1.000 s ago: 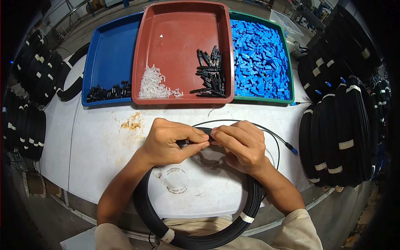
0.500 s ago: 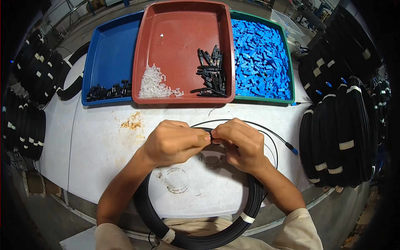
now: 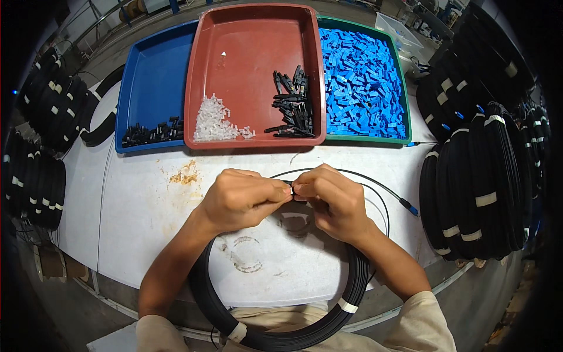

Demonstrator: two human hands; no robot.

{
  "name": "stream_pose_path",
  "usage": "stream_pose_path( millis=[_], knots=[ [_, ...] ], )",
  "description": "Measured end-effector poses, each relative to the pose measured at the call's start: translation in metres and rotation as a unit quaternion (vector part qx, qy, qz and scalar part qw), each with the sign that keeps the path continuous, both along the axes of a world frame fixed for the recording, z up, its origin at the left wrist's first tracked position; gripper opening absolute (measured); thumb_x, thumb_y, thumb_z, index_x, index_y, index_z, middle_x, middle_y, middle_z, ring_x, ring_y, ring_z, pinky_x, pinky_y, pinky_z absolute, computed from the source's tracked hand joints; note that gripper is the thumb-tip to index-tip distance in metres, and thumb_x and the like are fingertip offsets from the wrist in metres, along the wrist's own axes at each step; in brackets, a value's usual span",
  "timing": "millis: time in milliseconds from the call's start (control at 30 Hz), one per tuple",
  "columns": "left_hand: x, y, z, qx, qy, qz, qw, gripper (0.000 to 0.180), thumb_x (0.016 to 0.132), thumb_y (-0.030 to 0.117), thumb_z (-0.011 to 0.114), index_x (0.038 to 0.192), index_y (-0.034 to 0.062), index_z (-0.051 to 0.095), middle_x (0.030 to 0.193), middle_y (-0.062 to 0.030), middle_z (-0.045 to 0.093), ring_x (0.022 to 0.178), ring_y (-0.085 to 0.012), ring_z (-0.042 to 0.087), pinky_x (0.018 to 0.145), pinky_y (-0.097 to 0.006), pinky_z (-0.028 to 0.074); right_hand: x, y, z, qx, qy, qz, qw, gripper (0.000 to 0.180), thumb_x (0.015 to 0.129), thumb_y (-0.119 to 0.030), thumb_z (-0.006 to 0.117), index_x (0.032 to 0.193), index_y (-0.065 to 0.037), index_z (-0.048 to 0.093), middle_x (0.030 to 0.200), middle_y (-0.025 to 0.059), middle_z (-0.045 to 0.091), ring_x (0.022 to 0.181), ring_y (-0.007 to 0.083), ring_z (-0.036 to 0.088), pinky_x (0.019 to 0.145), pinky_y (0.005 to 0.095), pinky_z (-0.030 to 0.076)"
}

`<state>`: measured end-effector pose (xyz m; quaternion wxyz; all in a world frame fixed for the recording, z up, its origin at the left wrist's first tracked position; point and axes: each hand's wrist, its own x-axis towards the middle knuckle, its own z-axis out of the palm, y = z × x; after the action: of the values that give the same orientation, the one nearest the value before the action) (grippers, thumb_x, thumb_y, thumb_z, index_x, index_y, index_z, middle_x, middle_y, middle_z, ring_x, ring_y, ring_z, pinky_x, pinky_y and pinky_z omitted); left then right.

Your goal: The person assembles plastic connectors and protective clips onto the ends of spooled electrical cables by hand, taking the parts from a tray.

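Note:
A coil of black cable (image 3: pixel 205 287) leans against my lap and the table's near edge, with white tape bands (image 3: pixel 348 306) around its near side. My left hand (image 3: pixel 243 199) and my right hand (image 3: pixel 331 202) meet at the coil's far side, fingers closed in a pinch around it. A small whitish bit shows between the fingertips; the hands hide most of it, so I cannot tell what it is. From behind my hands a loose cable end runs right to a blue-tipped connector (image 3: pixel 409 206) lying on the table.
Beyond my hands stand a blue tray (image 3: pixel 155 76) with black parts, a red tray (image 3: pixel 246 53) with clear white pieces and black connectors, and a green tray (image 3: pixel 404 120) full of blue connectors. Stacked cable coils (image 3: pixel 475 188) rise at the right, more coils (image 3: pixel 44 188) at the left.
The view has shifted slightly. My hands stay pinched together at the coil's far side; a little more of the whitish bit shows between the fingertips.

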<state>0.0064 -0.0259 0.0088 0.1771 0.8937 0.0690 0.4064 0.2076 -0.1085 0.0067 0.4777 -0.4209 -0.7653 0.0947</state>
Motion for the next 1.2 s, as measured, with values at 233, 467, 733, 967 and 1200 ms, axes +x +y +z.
stream_pose_path(
  millis=[233, 467, 733, 967, 1200],
  knots=[
    [-0.004, -0.008, 0.011, -0.366, -0.002, -0.04, 0.93, 0.006, 0.079, -0.001, 0.081, 0.08, -0.0026, 0.076, 0.074, -0.011, 0.076, 0.067, -0.016, 0.075, 0.058, -0.024, 0.058, -0.002, 0.0, 0.002, 0.206, -0.102, -0.004, 0.973, 0.018, 0.069, 0.004, 0.073, 0.082, 0.004, 0.062, 0.09, 0.0137, 0.065, 0.079, 0.0267, 0.064, 0.065, 0.0338, 0.052],
    [0.003, -0.001, 0.0, 0.073, -0.006, -0.01, 0.997, 0.007, 0.078, 0.001, 0.078, 0.076, -0.0004, 0.071, 0.077, -0.0095, 0.074, 0.053, -0.0174, 0.065, 0.049, -0.028, 0.052, 0.004, 0.003, -0.004, 0.038, -0.026, 0.024, 0.999, 0.021, 0.065, 0.015, 0.07, 0.081, 0.003, 0.064, 0.085, 0.0139, 0.069, 0.074, 0.0267, 0.068, 0.062, 0.0332, 0.055],
    [-0.003, -0.007, 0.01, -0.297, -0.018, -0.038, 0.954, 0.007, 0.079, -0.002, 0.081, 0.08, -0.0023, 0.074, 0.076, -0.0121, 0.076, 0.07, -0.0177, 0.077, 0.062, -0.025, 0.06, 0.001, 0.001, 0.002, 0.205, -0.076, 0.009, 0.976, 0.022, 0.061, 0.01, 0.069, 0.081, 0.006, 0.062, 0.089, 0.0156, 0.067, 0.078, 0.0293, 0.066, 0.063, 0.0361, 0.054],
    [0.001, -0.001, -0.001, 0.076, -0.027, -0.026, 0.996, 0.007, 0.075, -0.002, 0.077, 0.08, -0.002, 0.071, 0.078, -0.0082, 0.073, 0.053, -0.0171, 0.063, 0.049, -0.028, 0.052, 0.002, -0.001, -0.002, 0.016, -0.01, 0.02, 1.0, 0.026, 0.059, 0.015, 0.065, 0.082, 0.004, 0.061, 0.088, 0.0153, 0.068, 0.075, 0.0297, 0.065, 0.064, 0.0368, 0.054],
    [-0.001, -0.004, 0.004, -0.072, -0.015, 0.001, 0.997, 0.009, 0.076, 0.0, 0.082, 0.08, -0.0009, 0.074, 0.079, -0.0133, 0.076, 0.065, -0.0192, 0.074, 0.059, -0.027, 0.059, 0.001, -0.002, -0.002, 0.042, -0.003, 0.006, 0.999, 0.023, 0.063, 0.013, 0.07, 0.082, 0.004, 0.061, 0.092, 0.0157, 0.069, 0.079, 0.0301, 0.068, 0.067, 0.0362, 0.056]
  ],
)
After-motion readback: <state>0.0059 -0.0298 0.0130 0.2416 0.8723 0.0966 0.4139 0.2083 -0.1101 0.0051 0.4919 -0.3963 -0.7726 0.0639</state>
